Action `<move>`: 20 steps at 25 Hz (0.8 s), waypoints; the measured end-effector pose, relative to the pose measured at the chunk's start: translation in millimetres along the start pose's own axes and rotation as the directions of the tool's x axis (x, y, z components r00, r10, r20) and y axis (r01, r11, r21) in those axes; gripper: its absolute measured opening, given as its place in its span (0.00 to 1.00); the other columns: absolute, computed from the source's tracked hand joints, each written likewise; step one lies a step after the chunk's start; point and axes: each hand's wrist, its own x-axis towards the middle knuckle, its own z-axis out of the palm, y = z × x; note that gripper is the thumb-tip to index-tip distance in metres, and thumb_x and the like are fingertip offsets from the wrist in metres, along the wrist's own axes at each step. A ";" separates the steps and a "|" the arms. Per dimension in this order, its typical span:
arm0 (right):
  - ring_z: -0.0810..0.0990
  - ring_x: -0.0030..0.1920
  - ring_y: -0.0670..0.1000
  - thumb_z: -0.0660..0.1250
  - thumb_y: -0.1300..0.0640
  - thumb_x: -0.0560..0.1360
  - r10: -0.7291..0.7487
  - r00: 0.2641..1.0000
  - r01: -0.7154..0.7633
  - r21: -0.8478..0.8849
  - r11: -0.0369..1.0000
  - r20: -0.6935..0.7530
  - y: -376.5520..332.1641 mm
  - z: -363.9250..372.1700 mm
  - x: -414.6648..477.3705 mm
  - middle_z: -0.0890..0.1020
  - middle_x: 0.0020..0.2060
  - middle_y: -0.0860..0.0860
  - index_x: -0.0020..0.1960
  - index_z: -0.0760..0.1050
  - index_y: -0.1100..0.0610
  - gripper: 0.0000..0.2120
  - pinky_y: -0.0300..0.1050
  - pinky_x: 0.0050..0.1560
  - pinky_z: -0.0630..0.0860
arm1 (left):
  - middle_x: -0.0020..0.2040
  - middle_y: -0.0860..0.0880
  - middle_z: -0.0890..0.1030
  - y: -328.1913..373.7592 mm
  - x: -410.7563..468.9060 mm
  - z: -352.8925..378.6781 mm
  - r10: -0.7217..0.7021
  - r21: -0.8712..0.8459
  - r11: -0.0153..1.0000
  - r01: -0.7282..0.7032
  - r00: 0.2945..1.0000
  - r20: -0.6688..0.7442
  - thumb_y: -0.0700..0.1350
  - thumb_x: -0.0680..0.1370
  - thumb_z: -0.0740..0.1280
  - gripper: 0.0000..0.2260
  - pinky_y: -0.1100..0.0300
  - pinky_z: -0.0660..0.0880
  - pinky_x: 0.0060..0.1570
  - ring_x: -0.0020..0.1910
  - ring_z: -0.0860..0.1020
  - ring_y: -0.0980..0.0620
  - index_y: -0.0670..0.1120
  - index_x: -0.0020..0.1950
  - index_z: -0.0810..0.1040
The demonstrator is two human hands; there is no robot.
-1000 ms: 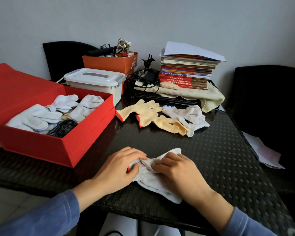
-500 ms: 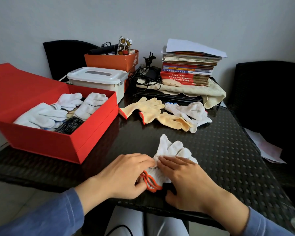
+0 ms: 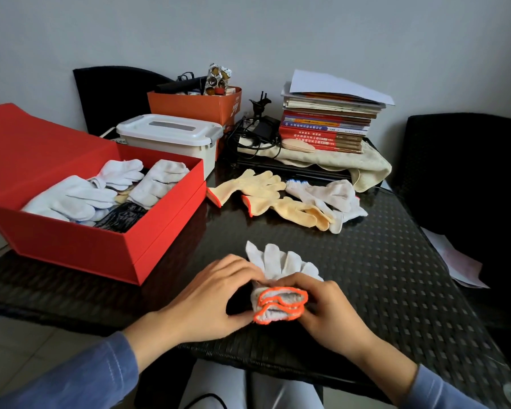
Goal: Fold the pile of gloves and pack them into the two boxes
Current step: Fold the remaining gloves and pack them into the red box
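Gripping glove pair (image 3: 281,304) between left fingers (image 3: 239,268), right fingers (image 3: 304,283).

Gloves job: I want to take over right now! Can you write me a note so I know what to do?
Left hand and right hand both grip the orange-cuffed gloves, stacked together.
Done: several white gloves lie in the red box.
Left: pack this pair, then fold the yellow gloves and blue-cuffed gloves lying loose beside the box.
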 end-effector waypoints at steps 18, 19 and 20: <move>0.76 0.62 0.45 0.66 0.51 0.67 -0.167 0.983 0.180 -0.528 0.830 0.072 6.0 8.8 21.1 0.76 0.64 0.44 0.67 0.70 0.49 0.28 0.39 0.57 0.76 | 0.58 0.57 0.74 -11.8 25.4 14.9 -0.305 -0.086 0.952 0.294 0.882 -0.359 0.49 0.72 0.68 0.12 0.60 0.71 0.53 0.56 0.74 0.59 0.50 0.54 0.74; 0.79 0.59 0.45 0.66 0.56 0.65 -0.171 0.984 0.168 -0.515 0.840 0.043 6.0 9.6 22.5 0.78 0.62 0.44 0.65 0.71 0.49 0.28 0.38 0.54 0.76 | 0.60 0.58 0.74 -13.4 21.0 13.7 -0.237 -0.063 0.971 0.229 0.916 -0.323 0.50 0.73 0.66 0.11 0.61 0.69 0.57 0.59 0.73 0.60 0.50 0.54 0.75; 0.80 0.55 0.45 0.66 0.59 0.63 -0.181 0.983 0.168 -0.509 0.844 0.023 6.8 10.7 24.7 0.80 0.58 0.44 0.63 0.73 0.49 0.28 0.37 0.52 0.75 | 0.62 0.59 0.75 -14.6 16.2 11.9 -0.165 -0.012 0.986 0.168 0.952 -0.256 0.52 0.73 0.65 0.12 0.62 0.67 0.61 0.63 0.71 0.60 0.51 0.55 0.76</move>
